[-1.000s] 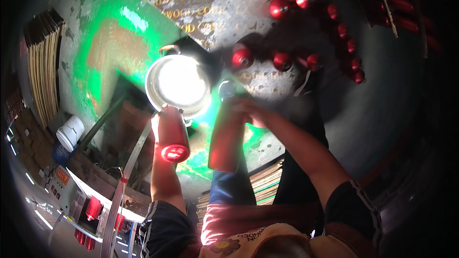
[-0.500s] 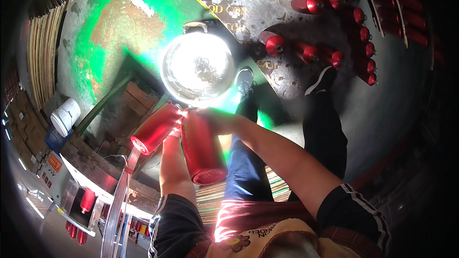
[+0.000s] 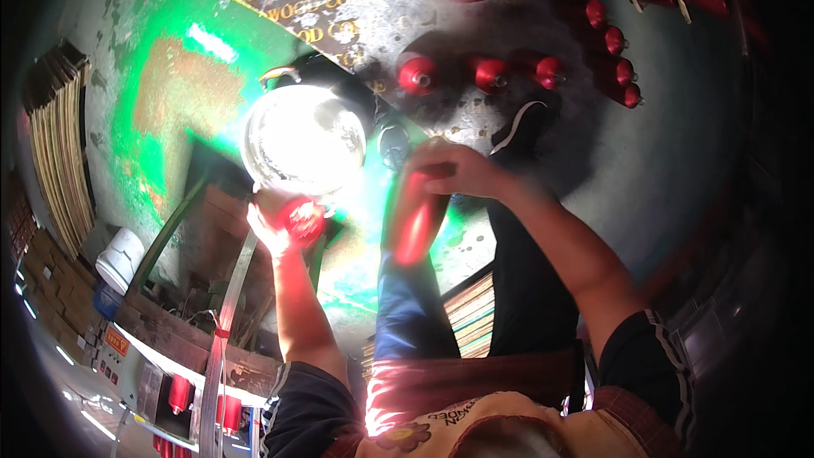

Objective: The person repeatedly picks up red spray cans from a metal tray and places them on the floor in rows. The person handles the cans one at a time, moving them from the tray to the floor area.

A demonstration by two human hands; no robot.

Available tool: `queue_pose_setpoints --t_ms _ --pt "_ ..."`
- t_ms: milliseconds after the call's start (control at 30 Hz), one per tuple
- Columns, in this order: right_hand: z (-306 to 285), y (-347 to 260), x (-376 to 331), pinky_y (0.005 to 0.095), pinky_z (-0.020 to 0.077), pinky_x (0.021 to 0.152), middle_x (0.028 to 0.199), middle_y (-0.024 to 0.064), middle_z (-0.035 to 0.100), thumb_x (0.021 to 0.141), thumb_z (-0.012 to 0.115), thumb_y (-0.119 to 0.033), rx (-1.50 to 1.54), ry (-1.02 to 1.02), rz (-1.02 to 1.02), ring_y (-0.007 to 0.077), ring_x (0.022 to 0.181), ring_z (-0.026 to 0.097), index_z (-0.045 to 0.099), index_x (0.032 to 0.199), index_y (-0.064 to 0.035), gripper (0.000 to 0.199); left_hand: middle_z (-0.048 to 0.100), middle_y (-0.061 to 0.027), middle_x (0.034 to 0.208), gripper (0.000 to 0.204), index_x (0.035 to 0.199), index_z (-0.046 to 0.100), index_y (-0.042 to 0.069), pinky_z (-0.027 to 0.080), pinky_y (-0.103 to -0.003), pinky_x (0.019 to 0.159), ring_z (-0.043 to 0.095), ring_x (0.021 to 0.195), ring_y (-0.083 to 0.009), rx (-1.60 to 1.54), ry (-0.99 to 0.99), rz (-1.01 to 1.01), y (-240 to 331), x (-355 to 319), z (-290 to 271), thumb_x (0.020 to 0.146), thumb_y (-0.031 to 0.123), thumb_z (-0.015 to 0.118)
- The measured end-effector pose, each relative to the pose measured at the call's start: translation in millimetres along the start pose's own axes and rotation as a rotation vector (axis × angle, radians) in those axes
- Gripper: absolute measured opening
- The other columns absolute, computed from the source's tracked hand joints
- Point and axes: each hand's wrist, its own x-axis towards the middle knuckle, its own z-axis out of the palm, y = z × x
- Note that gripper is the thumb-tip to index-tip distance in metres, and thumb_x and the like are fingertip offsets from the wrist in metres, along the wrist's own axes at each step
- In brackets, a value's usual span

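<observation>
My left hand (image 3: 273, 222) grips a red cylinder (image 3: 300, 219) by its end, just below a shiny metal bucket (image 3: 303, 137) that glares white in the light. My right hand (image 3: 454, 171) is closed over the top of a second red cylinder (image 3: 414, 219), which hangs tilted above my blue-trousered knee. Both cylinders sit close to the bucket's rim, the left one touching or nearly touching it.
Several more red cylinders (image 3: 492, 75) stand on the grey floor at the top right. A green painted floor patch (image 3: 161, 102) lies to the left, with stacked boards (image 3: 55, 153) beyond it. A white bucket (image 3: 119, 259) and a bench with boxes sit at the lower left.
Both cylinders have swung upright toward the bucket. The view has shifted, so the bucket and hands sit lower and nearer the middle.
</observation>
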Motion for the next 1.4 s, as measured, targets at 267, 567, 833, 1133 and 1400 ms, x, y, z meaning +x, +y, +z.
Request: queue_pose_setpoints --t_ms 267,567,833,1133,1400 --pt "-59.8 92.3 -54.1 0.0436 0.0463 0.098 0.127 0.0095 0.051 0.064 0.079 -0.011 -0.79 0.46 -0.375 0.0356 0.117 0.05 0.075 0.101 -0.0303 0.042 0.053 -0.0116 0.134 0.041 0.127 0.064 0.005 0.038 -0.036 0.106 0.048 0.123 -0.0223 0.809 -0.126 0.591 -7.5 111.9 202.9 0.088 0.014 0.071" --pt "-87.4 180.9 -45.1 0.0419 0.0413 0.106 0.143 0.013 0.047 0.071 0.08 -0.022 -0.745 0.647 -0.238 0.0357 0.128 0.046 0.077 0.096 -0.0242 0.026 0.049 -0.0154 0.143 0.048 0.122 0.07 0.026 0.042 -0.044 0.103 0.05 0.124 -0.0352 1.425 -0.123 1.089 -123.6 198.7 271.2 0.076 0.032 0.083" --pt "-152.0 110.3 -58.2 0.0443 0.0425 0.106 0.141 0.018 0.047 0.072 0.078 -0.018 -0.911 0.812 -0.455 0.0364 0.131 0.044 0.072 0.115 -0.0282 0.044 0.041 -0.0173 0.149 0.046 0.116 0.074 0.026 0.038 -0.045 0.107 0.045 0.127 -0.0368 1.541 -0.177 1.097 -110.7 133.3 349.6 0.074 0.009 0.077" --pt "-359.1 55.0 128.5 0.0458 0.045 0.097 0.125 0.0177 0.058 0.073 0.079 -0.022 -1.118 0.965 -0.636 0.0353 0.113 0.056 0.07 0.119 -0.0253 0.047 0.049 -0.0155 0.139 0.049 0.12 0.069 0.024 0.037 -0.044 0.106 0.043 0.128 -0.0371 1.292 -0.599 0.887 -187.6 186.8 481.8 0.073 0.026 0.08" --pt "-384.2 88.5 121.6 0.0399 0.0404 0.105 0.127 0.0082 0.062 0.087 0.07 -0.016 -1.047 0.895 -0.532 0.0297 0.124 0.049 0.07 0.12 -0.0159 0.034 0.042 -0.0176 0.14 0.048 0.103 0.074 0.026 0.046 -0.044 0.099 0.043 0.12 -0.0393 1.165 -0.453 1.131 -167.4 177.7 469.6 0.058 0.011 0.082"
